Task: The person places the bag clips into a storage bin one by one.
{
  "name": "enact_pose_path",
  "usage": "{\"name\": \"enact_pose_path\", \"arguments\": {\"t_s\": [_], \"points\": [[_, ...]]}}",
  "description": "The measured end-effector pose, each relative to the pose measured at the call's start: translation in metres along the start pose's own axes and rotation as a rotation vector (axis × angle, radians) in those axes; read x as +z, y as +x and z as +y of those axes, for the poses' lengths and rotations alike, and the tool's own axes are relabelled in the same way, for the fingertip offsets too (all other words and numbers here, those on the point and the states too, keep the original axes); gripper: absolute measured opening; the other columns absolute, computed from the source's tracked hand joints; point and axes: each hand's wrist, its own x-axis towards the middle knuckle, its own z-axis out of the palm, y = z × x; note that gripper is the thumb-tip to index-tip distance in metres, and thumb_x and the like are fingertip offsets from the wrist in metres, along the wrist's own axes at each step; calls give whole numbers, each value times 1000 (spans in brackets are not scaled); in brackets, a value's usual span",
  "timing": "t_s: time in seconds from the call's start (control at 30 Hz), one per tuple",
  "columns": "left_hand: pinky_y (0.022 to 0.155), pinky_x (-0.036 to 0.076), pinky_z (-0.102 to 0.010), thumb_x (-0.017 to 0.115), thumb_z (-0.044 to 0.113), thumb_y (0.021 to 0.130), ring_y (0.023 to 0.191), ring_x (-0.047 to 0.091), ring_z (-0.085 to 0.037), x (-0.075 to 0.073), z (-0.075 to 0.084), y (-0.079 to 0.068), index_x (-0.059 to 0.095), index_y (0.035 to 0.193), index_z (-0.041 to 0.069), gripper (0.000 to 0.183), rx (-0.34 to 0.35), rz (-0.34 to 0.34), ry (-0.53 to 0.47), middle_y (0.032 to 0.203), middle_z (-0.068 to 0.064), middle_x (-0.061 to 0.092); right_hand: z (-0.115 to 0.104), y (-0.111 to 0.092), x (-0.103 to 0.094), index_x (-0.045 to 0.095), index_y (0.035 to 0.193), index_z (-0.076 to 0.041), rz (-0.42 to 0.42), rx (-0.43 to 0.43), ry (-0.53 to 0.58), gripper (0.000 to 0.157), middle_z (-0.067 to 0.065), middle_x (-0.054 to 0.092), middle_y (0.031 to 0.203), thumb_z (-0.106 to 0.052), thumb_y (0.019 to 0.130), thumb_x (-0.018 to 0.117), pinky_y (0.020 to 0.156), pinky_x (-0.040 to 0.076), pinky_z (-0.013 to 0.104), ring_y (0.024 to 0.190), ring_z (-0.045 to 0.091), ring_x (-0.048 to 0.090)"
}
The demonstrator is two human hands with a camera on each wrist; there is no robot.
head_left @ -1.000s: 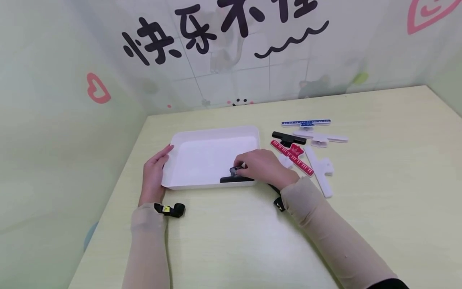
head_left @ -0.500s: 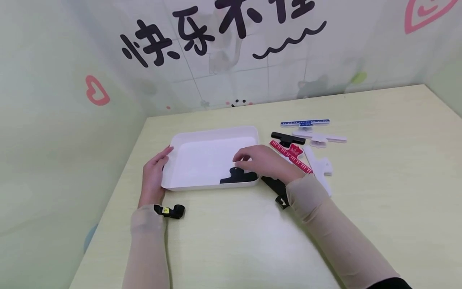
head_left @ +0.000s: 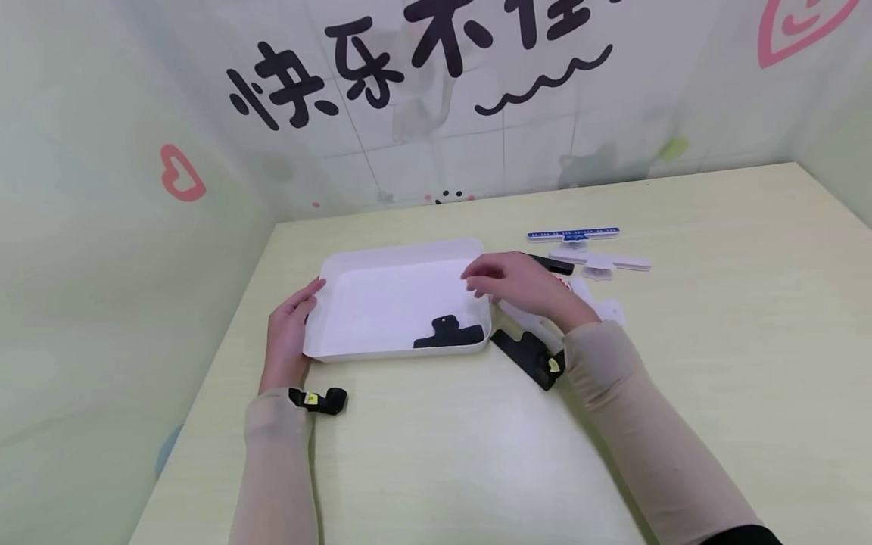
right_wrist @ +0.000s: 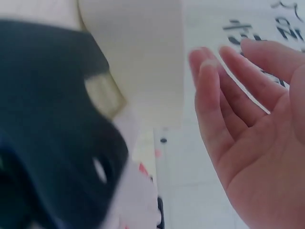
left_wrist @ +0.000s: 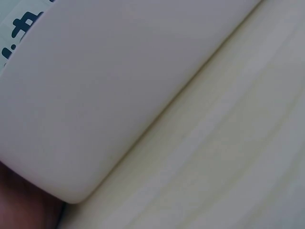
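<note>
A white tray point(head_left: 381, 303) lies on the table, a black clip point(head_left: 446, 333) along the near right corner of its floor. My left hand point(head_left: 289, 333) rests against the tray's left side, its fingertips at the rim. In the left wrist view the tray's outer wall point(left_wrist: 109, 86) fills much of the picture, with a little of that hand at the lower left. Above the tray's right edge, my right hand point(head_left: 521, 284) holds nothing, its fingers loosely bent and apart in the right wrist view. A second black clip point(head_left: 524, 356) lies below its wrist.
Right of the tray lie a blue-and-white clip point(head_left: 574, 235), a white clip point(head_left: 602, 263) and another black clip point(head_left: 555, 265). Further white clips and a red one are partly hidden by my right hand. A printed wall point(head_left: 436, 159) stands behind the table.
My right hand has let go of the black clip in the tray, lifted, and moved right and away over the tray's right rim. The left hand stays at the tray's left side.
</note>
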Motion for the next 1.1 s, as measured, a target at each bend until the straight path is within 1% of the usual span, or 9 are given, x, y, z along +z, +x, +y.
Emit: {"name": "enact_pose_path", "arguments": {"t_s": [0.1,0.13,0.27,0.33,0.43,0.63,0.87,1.03,1.1], "points": [[100,29,-25,47,16,93,126,30,-5,-1,-2,1,58,120,16,29,4,-3,4,131,11,45,8,-3,-12,58,112,-14,62,33,69,31,7,61,96,-34,90,52,72,49,37,82,20,57],[101,29,-25,47,17,93,126,30,-5,0,-3,1,58,120,17,29,9,-5,6,131,11,45,11,-5,-16,58,112,-15,88,56,101,31,10,60,95,-35,90,52,72,49,38,82,22,57],[101,29,-26,48,18,93,126,29,-5,0,-4,1,59,120,18,29,19,-6,19,131,11,45,22,-13,-32,59,112,-17,205,156,173,31,15,57,93,-38,89,52,70,46,38,78,24,52],[101,29,-25,48,20,93,126,29,-4,0,-4,1,59,120,19,29,20,-4,28,131,12,46,29,-17,-38,58,112,-17,245,177,205,33,18,54,91,-38,89,52,67,45,37,75,24,50],[100,30,-24,49,20,92,126,30,-4,0,-5,1,58,120,19,29,24,-7,23,131,12,45,39,-23,-45,58,114,-14,290,171,240,35,18,51,86,-38,89,52,61,43,35,68,23,47],[96,34,-22,49,17,93,125,31,-5,-1,-6,1,57,121,14,30,34,-25,-21,132,9,45,55,-37,-58,56,116,-10,332,176,339,40,10,48,81,-39,88,53,58,40,30,65,17,43],[97,34,-23,48,17,93,125,31,-5,-1,-7,1,57,122,14,30,28,-34,-25,132,9,44,70,-54,-70,51,120,-5,371,223,496,50,15,47,89,-41,86,54,56,39,23,65,14,44],[96,34,-22,48,17,93,125,30,-5,0,-6,0,56,122,15,31,20,-37,-19,132,9,44,82,-62,-74,49,123,-7,365,277,570,51,7,49,83,-41,86,54,56,40,21,65,13,44],[96,34,-21,48,17,93,125,30,-5,-1,-6,0,56,122,15,31,17,-34,-22,132,9,45,86,-64,-74,48,125,-8,350,297,637,51,6,49,83,-40,86,54,56,41,20,66,13,45]]}}
